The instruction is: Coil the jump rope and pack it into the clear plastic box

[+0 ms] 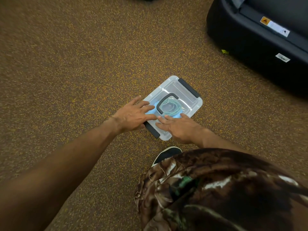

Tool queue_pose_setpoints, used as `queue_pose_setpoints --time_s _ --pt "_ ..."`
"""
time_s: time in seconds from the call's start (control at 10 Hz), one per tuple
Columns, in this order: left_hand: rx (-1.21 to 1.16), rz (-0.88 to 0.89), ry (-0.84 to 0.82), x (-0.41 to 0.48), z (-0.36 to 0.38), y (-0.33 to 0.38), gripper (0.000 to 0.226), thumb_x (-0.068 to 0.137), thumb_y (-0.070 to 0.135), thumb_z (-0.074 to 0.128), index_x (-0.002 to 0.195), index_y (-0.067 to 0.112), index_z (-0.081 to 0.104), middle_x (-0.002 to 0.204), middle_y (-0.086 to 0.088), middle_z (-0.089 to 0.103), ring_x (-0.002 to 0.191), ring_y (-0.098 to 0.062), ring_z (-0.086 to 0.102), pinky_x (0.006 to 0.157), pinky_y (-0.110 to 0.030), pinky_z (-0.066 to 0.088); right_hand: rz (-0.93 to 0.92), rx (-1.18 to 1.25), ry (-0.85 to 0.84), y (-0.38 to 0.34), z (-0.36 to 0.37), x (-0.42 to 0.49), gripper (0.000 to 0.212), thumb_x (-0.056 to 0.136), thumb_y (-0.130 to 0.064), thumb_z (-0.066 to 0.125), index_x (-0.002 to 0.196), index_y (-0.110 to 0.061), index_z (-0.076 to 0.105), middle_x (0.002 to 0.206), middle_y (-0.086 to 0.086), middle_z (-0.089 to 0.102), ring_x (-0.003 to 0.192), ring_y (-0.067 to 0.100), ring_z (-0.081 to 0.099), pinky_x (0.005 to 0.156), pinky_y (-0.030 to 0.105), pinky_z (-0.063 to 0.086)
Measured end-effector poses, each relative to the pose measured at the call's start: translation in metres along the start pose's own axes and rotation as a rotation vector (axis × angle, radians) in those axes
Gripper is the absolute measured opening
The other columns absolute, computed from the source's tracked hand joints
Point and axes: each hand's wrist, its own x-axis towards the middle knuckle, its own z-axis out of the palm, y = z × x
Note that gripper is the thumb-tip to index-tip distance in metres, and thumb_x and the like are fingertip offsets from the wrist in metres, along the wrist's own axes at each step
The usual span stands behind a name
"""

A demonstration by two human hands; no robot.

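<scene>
A knee in camouflage-print trousers (216,189) fills the near corner, with a dark shoe (168,154) poking out just ahead of it on the speckled brown floor (66,64). The person is crouched over the clear plastic box (173,107), which sits on the floor just beyond the shoe.

Inside, through the see-through lid (183,90), the jump rope (173,107) lies coiled in a teal ring, with its pale blue handles tucked at the near side under the fingers. The lid's dark carry handle (165,102) lies flat over the coil.

Both hands rest flat on the lid, fingers spread and gripping nothing. The left hand (133,116) covers the near-left corner, beside the dark latch (151,130) on that end. The right hand (180,127) presses the near edge. The latch at the far end (189,87) looks folded down.

To my eye the coiling and packing are done and this is the closing step, pressing the lid home. What remains, I'd judge, is snapping the near latch shut, if it isn't already; I cannot tell from here. A large black machine (258,39) stands well apart, farther back to the right.
</scene>
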Motion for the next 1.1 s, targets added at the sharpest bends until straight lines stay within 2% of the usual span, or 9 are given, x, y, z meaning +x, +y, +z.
queue_pose_setpoints --time_s 0.2,0.4,0.6,0.8,0.9,1.0,1.1 --pt "-0.003 0.019 -0.086 0.001 -0.005 -0.004 0.048 0.097 0.051 0.048 0.143 0.04 0.039 0.162 -0.007 0.027 0.148 -0.025 0.026 0.121 -0.055 0.008 -0.001 -0.011 -0.003 0.001 0.0 0.0 0.069 0.101 -0.013 0.04 0.158 -0.034 0.007 0.167 -0.011 -0.005 0.154 0.015 0.008 0.117 0.059 0.016" --pt "0.013 0.042 -0.087 0.003 -0.009 -0.004 0.034 0.098 0.052 0.045 0.129 0.04 0.047 0.16 -0.008 0.032 0.146 -0.026 0.032 0.119 -0.059 0.015 -0.006 -0.017 -0.003 0.001 -0.001 0.001 0.068 0.101 -0.013 0.04 0.158 -0.034 0.008 0.167 -0.01 -0.004 0.154 0.016 0.008 0.117 0.06 0.016" --pt "-0.01 0.049 -0.073 0.006 -0.015 -0.006 0.029 0.098 0.054 0.04 0.123 0.04 0.048 0.156 -0.002 0.04 0.144 -0.024 0.036 0.119 -0.055 0.015 -0.004 -0.031 -0.021 -0.001 -0.007 0.001 0.067 0.101 -0.011 0.039 0.157 -0.033 0.009 0.167 -0.008 -0.003 0.154 0.017 0.01 0.117 0.058 0.019" --pt "0.033 0.076 -0.054 0.008 -0.013 -0.006 0.036 0.093 0.055 0.048 0.124 0.038 0.045 0.146 0.004 0.051 0.139 -0.025 0.044 0.117 -0.053 0.021 -0.014 -0.026 -0.02 0.0 -0.006 0.001 0.069 0.1 -0.012 0.041 0.157 -0.034 0.009 0.167 -0.01 -0.003 0.154 0.015 0.011 0.117 0.059 0.019" --pt "-0.024 0.022 -0.091 0.012 -0.015 -0.005 0.046 0.089 0.056 0.058 0.128 0.039 0.04 0.147 0.006 0.052 0.14 -0.023 0.043 0.117 -0.05 0.026 -0.021 -0.034 -0.021 0.001 -0.007 0.0 0.069 0.099 -0.011 0.039 0.157 -0.034 0.011 0.167 -0.01 -0.002 0.153 0.015 0.011 0.116 0.058 0.02" --pt "-0.087 -0.035 -0.124 0.016 -0.021 -0.009 0.053 0.083 0.064 0.06 0.128 0.042 0.042 0.135 -0.001 0.062 0.128 -0.025 0.055 0.107 -0.046 0.042 -0.043 -0.009 -0.033 0.002 -0.013 -0.001 0.062 0.101 -0.014 0.039 0.156 -0.033 0.019 0.167 -0.009 0.003 0.153 0.016 0.016 0.114 0.053 0.026" --pt "-0.159 -0.076 -0.217 0.021 -0.038 -0.011 0.057 0.081 0.069 0.057 0.129 0.041 0.046 0.121 0.0 0.065 0.111 -0.024 0.061 0.093 -0.038 0.047 0.005 0.138 -0.002 0.004 -0.029 -0.006 0.054 0.101 -0.02 0.04 0.152 -0.036 0.034 0.163 -0.008 0.028 0.146 0.021 0.035 0.11 0.042 0.036"
